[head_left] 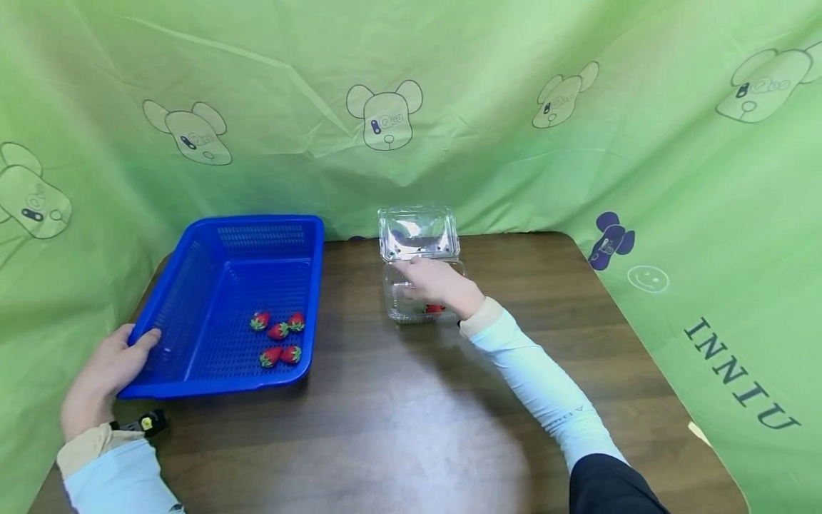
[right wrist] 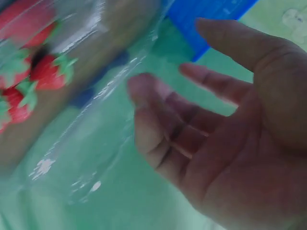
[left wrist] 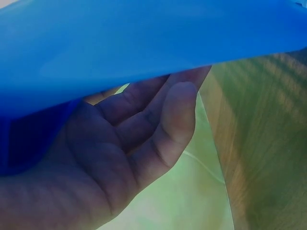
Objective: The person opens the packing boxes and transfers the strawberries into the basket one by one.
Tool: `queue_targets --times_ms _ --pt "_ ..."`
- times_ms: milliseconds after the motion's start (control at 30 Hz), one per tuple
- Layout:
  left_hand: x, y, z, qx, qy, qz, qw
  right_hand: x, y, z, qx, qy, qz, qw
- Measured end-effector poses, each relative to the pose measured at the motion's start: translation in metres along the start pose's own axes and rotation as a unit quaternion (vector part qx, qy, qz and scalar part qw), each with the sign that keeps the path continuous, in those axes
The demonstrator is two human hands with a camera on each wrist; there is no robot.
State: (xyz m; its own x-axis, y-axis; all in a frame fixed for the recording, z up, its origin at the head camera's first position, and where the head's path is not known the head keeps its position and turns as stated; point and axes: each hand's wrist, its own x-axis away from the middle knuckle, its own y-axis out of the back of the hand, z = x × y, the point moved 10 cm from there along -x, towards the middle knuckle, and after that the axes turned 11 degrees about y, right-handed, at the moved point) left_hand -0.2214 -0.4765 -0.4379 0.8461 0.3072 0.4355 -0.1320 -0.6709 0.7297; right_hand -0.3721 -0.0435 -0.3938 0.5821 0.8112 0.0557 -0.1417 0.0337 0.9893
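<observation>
A blue plastic basket [head_left: 218, 389] stands at the left of the table with several strawberries [head_left: 278, 330] in its near right corner. My left hand [head_left: 118, 360] grips its left rim, thumb over the edge; in the left wrist view the fingers [left wrist: 136, 108] curl beneath the blue rim. Over a clear clamshell box [head_left: 401, 310] reaches my right hand [head_left: 439, 282], partly covering it. Red strawberries [head_left: 434, 308] show inside that box, clearer in the right wrist view as strawberries [right wrist: 48, 72] behind clear plastic. The right hand's fingers are loosely bent, with nothing between them.
The box's clear lid [head_left: 419, 232] stands raised at the back, against the green curtain [head_left: 475, 171] printed with bear heads. Brown wood table [head_left: 359, 428] extends in front. A dark wrist strap device [head_left: 149, 422] sits by the left wrist.
</observation>
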Motion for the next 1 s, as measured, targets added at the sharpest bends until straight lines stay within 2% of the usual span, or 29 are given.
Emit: queue_targets --times_ms 100,200,433,667,1000 --pt "0.001 0.002 0.003 -0.001 0.004 -0.005 1.0 0.005 -0.008 -0.016 -0.004 -0.035 0.021 0.999" --pt "0.002 0.003 0.005 -0.006 0.005 -0.009 0.9999 0.006 -0.015 -0.029 -0.006 -0.056 0.026 0.998" --pt "0.003 0.003 0.008 -0.009 0.007 -0.008 0.9999 0.004 -0.037 -0.052 0.017 -0.089 0.035 0.995" --pt "0.002 0.0 0.006 0.008 0.005 0.0 1.0 0.002 -0.046 -0.06 0.034 -0.106 0.023 0.993" --pt "0.001 0.001 0.0 -0.006 -0.002 -0.004 1.0 -0.003 -0.049 -0.064 0.068 -0.12 0.004 0.99"
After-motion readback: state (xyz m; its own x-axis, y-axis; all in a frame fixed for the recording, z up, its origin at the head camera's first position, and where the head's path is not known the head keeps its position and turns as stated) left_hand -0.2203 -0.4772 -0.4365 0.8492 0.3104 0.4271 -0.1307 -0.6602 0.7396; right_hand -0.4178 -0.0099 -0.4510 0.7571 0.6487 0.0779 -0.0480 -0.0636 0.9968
